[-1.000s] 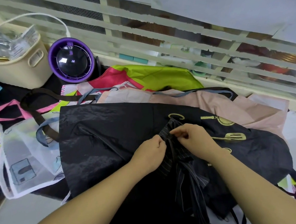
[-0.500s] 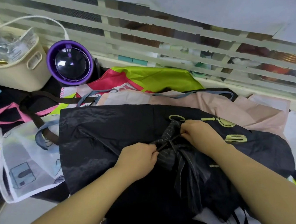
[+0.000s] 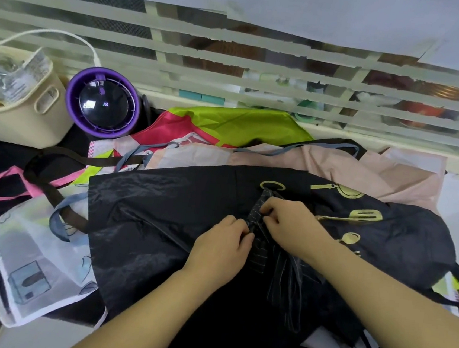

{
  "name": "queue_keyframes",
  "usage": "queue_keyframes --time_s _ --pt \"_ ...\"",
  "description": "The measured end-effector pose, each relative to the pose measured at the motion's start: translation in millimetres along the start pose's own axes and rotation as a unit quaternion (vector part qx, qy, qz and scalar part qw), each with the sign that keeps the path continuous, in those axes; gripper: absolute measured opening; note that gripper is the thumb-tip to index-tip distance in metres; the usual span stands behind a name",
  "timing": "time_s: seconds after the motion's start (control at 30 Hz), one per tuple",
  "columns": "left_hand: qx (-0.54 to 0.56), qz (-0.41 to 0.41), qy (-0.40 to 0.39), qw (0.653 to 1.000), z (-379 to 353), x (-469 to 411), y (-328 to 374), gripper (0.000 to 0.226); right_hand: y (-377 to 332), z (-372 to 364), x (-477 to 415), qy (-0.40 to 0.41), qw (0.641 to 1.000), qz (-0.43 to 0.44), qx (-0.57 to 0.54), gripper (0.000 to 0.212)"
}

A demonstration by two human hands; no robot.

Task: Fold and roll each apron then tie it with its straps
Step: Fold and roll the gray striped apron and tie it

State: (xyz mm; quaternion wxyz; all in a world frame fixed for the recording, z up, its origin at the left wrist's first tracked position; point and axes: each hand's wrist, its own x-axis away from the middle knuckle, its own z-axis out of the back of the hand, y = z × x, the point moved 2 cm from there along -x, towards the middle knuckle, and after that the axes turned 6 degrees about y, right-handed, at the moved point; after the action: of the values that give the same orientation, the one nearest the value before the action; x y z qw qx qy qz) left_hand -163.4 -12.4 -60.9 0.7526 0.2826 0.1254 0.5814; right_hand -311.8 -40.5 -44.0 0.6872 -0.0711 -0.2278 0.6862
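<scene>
Striped apron [image 3: 278,264], dark with thin pale lines, lies bunched in the front middle of the heap, on top of a spread black apron [image 3: 162,209] printed with gold kitchen tools. Its loose end trails toward the person. Both hands meet at its far end. The left hand [image 3: 220,252] has its fingers [image 3: 245,232] curled and pinched on the striped cloth. The right hand [image 3: 293,226] has its fingers [image 3: 270,206] curled on a narrow fold or strap just beyond; I cannot tell which.

I judge the cloth thin, light and limp: it should slump and unroll once let go, so the hold belongs close to the wrap, 1 hand pinning the bundle while the other draws the strap. The black apron underneath looks glossy, so the bundle may slide on it.

Left of them lies a see-through white apron [image 3: 35,261]. Farther back sit a peach apron [image 3: 364,171] and a green and red apron [image 3: 236,123], then a purple fan [image 3: 104,102] and a cream basket [image 3: 21,118] under a slatted window [image 3: 234,61].
</scene>
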Motion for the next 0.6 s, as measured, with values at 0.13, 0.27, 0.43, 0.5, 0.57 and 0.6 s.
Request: queue_keyframes --time_s 0.13,0.27,0.43,0.5,0.57,0.6 --pt "0.02 -0.006 -0.014 1.0 -1.0 1.6 2.3 0.022 5.2 -14.3 10.9 0.017 0.996 -0.038 -0.081 0.026" --pt "0.027 -0.013 -0.013 0.999 -1.3 5.8 -7.5 0.023 14.3 -27.5 26.4 0.098 0.988 -0.034 -0.11 0.028" --pt "0.019 -0.039 -0.023 0.999 -2.0 12.6 -19.8 0.024 20.2 -41.6 38.8 0.148 0.983 0.018 -0.111 0.029" --pt "0.019 -0.07 -0.009 0.997 -0.6 11.6 -14.5 0.024 20.0 -41.6 38.5 0.158 0.981 0.015 -0.113 0.032" --pt "0.038 -0.115 0.012 0.993 0.3 7.7 -2.9 0.022 18.8 -37.7 39.5 0.157 0.978 0.003 -0.138 0.038" --pt "0.057 -0.129 0.015 0.99 0.0 5.0 2.8 0.02 19.0 -36.5 40.5 0.151 0.974 -0.011 -0.166 0.039"
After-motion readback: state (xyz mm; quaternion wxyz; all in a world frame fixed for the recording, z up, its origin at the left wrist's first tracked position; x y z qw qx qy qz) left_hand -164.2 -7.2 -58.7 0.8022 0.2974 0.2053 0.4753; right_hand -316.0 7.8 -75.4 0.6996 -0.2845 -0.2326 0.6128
